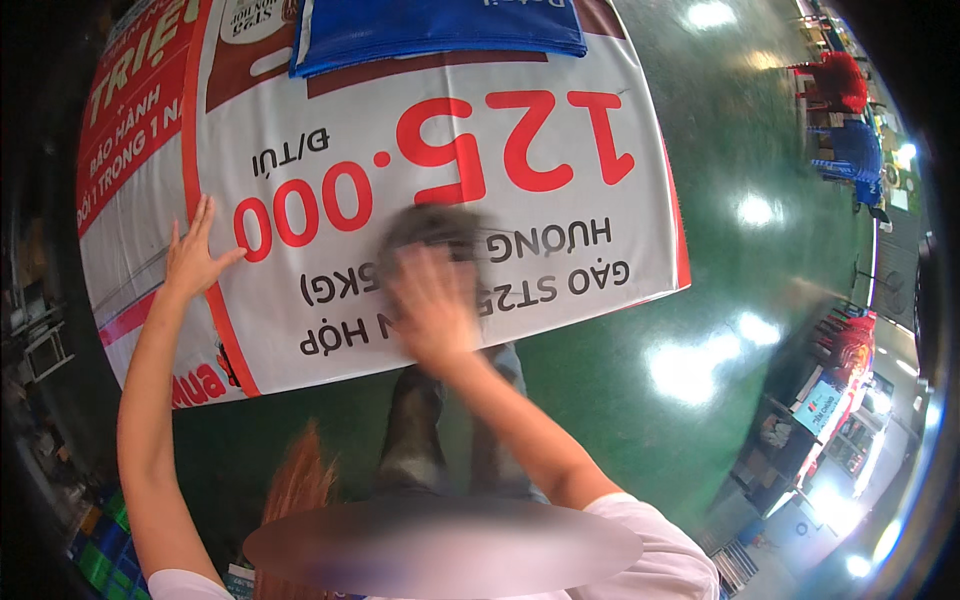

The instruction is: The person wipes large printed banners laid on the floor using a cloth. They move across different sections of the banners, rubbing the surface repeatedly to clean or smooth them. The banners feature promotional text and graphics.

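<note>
A large printed sheet [560,250], white with red and black lettering, lies over a table-like surface. My left hand [198,255] rests flat on it near an orange-red stripe, fingers spread and holding nothing. Over the near middle of the sheet is my right hand [432,300], smeared by motion. Beneath and beyond its fingers shows a soft-looking dark grey thing [430,222], too blurred to name. The palm covers part of it, so I cannot make out how it is gripped. A blue, shiny, flat piece [440,28] with a stitched edge lies at the far side.
Green glossy floor [690,430] surrounds the surface. Red-covered seats [838,82] and blue-covered ones [850,150] stand at the far right. Lower right, a counter carries a light-blue sign [820,405]. Blue and green boxes [100,550] sit at the lower left.
</note>
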The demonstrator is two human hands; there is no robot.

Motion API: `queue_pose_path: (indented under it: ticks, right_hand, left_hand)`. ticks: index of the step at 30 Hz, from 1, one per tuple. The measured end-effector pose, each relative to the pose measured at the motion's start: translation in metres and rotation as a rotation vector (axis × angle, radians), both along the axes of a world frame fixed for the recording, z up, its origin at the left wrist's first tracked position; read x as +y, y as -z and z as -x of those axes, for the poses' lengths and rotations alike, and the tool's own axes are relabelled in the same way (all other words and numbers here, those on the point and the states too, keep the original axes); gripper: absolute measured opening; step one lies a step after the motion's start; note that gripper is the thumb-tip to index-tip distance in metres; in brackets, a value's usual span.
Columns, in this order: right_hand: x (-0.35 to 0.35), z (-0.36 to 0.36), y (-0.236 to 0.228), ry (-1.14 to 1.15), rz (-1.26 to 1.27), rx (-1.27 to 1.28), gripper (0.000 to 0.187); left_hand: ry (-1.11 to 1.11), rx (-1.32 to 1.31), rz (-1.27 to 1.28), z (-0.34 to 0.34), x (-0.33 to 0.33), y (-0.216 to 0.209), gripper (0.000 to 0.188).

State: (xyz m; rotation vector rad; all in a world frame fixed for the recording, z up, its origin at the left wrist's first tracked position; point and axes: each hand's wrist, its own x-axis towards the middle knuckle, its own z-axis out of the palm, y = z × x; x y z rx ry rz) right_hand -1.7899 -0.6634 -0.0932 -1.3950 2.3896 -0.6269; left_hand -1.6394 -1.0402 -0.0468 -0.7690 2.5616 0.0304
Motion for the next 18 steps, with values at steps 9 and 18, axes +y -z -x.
queue_pose_path:
  ticks: [9, 18]
  right_hand:
    - [-0.043, 0.210, 0.015, 0.034, 0.418, 0.165, 0.051]
    - [0.369, 0.467, 0.026, 0.599, 0.359, -0.262, 0.032]
  left_hand:
    - [-0.209, -0.188, -0.065, 0.021, 0.013, -0.025, 0.107]
    - [-0.485, 0.263, 0.028, 0.173, 0.210, 0.006, 0.062]
